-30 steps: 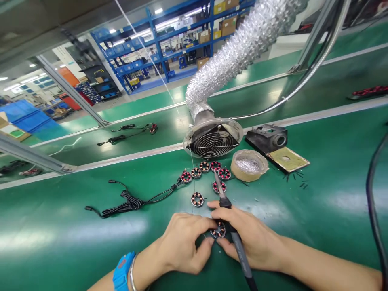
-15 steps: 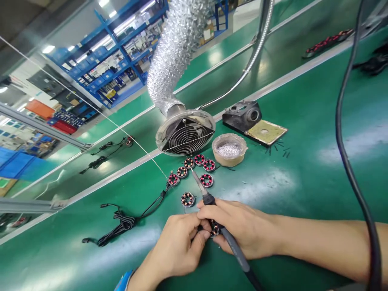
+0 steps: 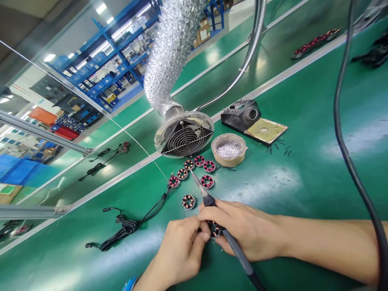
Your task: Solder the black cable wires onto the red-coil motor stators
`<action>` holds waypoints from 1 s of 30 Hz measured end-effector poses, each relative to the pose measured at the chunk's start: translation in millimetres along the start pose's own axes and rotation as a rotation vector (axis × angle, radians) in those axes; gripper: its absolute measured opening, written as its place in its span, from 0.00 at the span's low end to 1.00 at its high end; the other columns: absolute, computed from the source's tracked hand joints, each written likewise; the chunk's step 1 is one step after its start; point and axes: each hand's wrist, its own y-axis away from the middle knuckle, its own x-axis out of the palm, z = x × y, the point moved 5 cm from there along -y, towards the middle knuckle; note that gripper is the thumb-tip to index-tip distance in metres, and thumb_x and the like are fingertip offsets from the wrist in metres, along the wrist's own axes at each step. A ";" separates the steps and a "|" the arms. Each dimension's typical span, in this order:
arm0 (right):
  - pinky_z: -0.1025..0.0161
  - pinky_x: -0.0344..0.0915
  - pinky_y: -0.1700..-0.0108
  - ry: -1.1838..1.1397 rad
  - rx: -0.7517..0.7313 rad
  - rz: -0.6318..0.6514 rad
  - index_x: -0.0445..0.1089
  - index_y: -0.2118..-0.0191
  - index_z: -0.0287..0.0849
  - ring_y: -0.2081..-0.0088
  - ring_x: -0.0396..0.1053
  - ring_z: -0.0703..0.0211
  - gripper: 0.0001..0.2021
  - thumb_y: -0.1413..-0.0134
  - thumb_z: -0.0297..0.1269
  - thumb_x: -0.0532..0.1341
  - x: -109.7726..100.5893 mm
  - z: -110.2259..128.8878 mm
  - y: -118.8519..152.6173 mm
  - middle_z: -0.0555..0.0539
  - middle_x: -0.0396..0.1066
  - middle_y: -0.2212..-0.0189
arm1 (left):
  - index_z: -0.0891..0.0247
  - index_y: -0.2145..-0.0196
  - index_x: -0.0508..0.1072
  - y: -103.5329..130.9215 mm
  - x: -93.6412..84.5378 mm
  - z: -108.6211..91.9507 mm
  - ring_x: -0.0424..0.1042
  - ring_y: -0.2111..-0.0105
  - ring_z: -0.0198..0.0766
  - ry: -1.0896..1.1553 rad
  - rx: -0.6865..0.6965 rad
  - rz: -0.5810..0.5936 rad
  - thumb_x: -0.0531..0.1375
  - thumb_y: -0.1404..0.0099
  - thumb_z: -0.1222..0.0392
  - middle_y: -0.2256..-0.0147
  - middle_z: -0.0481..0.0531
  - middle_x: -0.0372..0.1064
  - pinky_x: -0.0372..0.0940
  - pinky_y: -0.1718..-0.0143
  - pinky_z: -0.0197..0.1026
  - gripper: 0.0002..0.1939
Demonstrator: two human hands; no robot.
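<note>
The likeliest trouble is the soldering iron [image 3: 238, 248] in your right hand [image 3: 251, 230]: its bare tip points away from you, close to the row of wound rings at the far side, by the copper-coloured ring [image 3: 189, 164]. If it is hot — and the picture cannot show that — a small turn of your wrist could bring it against those windings and scorch them. You also steady the coil ring [image 3: 216, 230] with that same hand, so a shift of grip to free the iron could let the ring slip or twist, and any fine wire on it could bend. The black lead [image 3: 348, 149] hangs over the bench [image 3: 303, 198] on your right; if it is the iron's and it snags, it could tug the tip sideways.

Your right fingers are closed around the iron's grip, with the ring held beneath them, low over the near part of the bench. Your left hand [image 3: 182, 242] has thumb and forefinger drawn into a tight pinch at the ring's left edge — whether a wire sits between them is too small to tell. Just beyond your hands lies a loose ring [image 3: 189, 201], apart from the row
</note>
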 end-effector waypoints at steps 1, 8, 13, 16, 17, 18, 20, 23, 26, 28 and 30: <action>0.62 0.69 0.65 0.010 -0.005 -0.008 0.60 0.50 0.42 0.66 0.68 0.56 0.20 0.49 0.22 0.55 -1.0 -0.4 0.4 0.44 0.67 0.62 | 0.60 0.72 0.64 1.1 -0.9 5.7 0.60 0.78 0.34 0.029 -0.058 -0.007 0.52 0.34 0.62 0.78 0.45 0.62 0.52 0.75 0.36 0.09; 0.61 0.68 0.65 -0.012 0.051 -0.051 0.61 0.52 0.41 0.67 0.67 0.56 0.22 0.57 0.25 0.59 -1.6 6.3 -7.6 0.46 0.66 0.64 | 0.61 0.70 0.63 6.5 9.8 29.3 0.49 0.78 0.33 0.432 -0.242 0.034 0.53 0.31 0.50 0.80 0.40 0.49 0.46 0.76 0.36 0.13; 0.56 0.71 0.60 0.027 0.178 0.033 0.61 0.48 0.39 0.61 0.69 0.51 0.26 0.56 0.24 0.63 11.9 9.4 -13.7 0.42 0.67 0.59 | 0.62 0.70 0.62 6.3 15.8 30.6 0.50 0.76 0.32 0.546 -0.240 0.037 0.55 0.32 0.48 0.76 0.43 0.53 0.49 0.74 0.35 0.15; 0.56 0.71 0.61 0.047 0.175 0.060 0.62 0.48 0.40 0.60 0.70 0.50 0.26 0.55 0.22 0.62 13.3 8.2 -11.9 0.41 0.67 0.56 | 0.61 0.71 0.62 9.0 9.8 30.9 0.51 0.78 0.32 0.392 -0.263 -0.039 0.53 0.31 0.53 0.78 0.41 0.52 0.49 0.75 0.35 0.12; 0.56 0.72 0.60 0.038 0.179 0.058 0.62 0.48 0.40 0.60 0.71 0.50 0.26 0.55 0.22 0.63 12.9 6.7 -10.9 0.41 0.67 0.56 | 0.61 0.70 0.63 9.9 6.7 29.2 0.50 0.79 0.32 0.312 -0.260 -0.072 0.53 0.32 0.55 0.79 0.41 0.50 0.48 0.76 0.35 0.10; 0.56 0.72 0.59 0.025 0.183 0.054 0.61 0.47 0.40 0.59 0.71 0.49 0.27 0.55 0.22 0.63 12.4 5.1 -10.0 0.41 0.66 0.55 | 0.61 0.70 0.64 10.4 3.8 25.6 0.50 0.80 0.32 0.227 -0.233 -0.096 0.54 0.33 0.58 0.81 0.40 0.50 0.48 0.77 0.35 0.08; 0.55 0.72 0.57 0.001 0.184 0.035 0.60 0.44 0.41 0.57 0.72 0.49 0.28 0.53 0.24 0.64 11.6 2.2 -8.5 0.41 0.66 0.54 | 0.61 0.67 0.67 10.3 -0.3 12.6 0.54 0.82 0.32 0.066 -0.093 -0.117 0.55 0.35 0.62 0.82 0.40 0.54 0.49 0.78 0.35 0.03; 0.55 0.73 0.57 -0.013 0.161 0.001 0.57 0.41 0.41 0.56 0.72 0.48 0.30 0.49 0.26 0.64 11.9 0.2 -7.1 0.39 0.66 0.53 | 0.60 0.62 0.71 10.3 -2.6 -7.3 0.70 0.75 0.35 -0.074 0.162 -0.127 0.56 0.38 0.66 0.73 0.45 0.73 0.58 0.71 0.36 0.07; 0.55 0.74 0.58 -0.015 0.133 -0.009 0.56 0.40 0.41 0.55 0.72 0.48 0.29 0.47 0.28 0.64 13.3 0.6 -6.1 0.39 0.66 0.52 | 0.58 0.59 0.73 9.5 -3.7 -12.7 0.77 0.68 0.37 -0.103 0.236 -0.143 0.56 0.37 0.66 0.66 0.44 0.79 0.61 0.66 0.37 0.10; 0.54 0.74 0.58 -0.016 0.124 -0.013 0.57 0.40 0.41 0.55 0.72 0.47 0.28 0.45 0.29 0.64 13.3 1.3 -5.7 0.38 0.66 0.52 | 0.57 0.61 0.73 8.6 -3.4 -12.3 0.77 0.70 0.36 -0.112 0.240 -0.136 0.57 0.36 0.66 0.67 0.43 0.79 0.61 0.68 0.36 0.08; 0.54 0.74 0.57 -0.022 0.122 -0.013 0.57 0.40 0.40 0.54 0.72 0.47 0.27 0.44 0.29 0.63 12.8 1.9 -5.5 0.38 0.67 0.52 | 0.58 0.62 0.74 8.2 -2.8 -11.8 0.76 0.72 0.35 -0.128 0.242 -0.130 0.56 0.35 0.66 0.69 0.43 0.78 0.61 0.69 0.36 0.08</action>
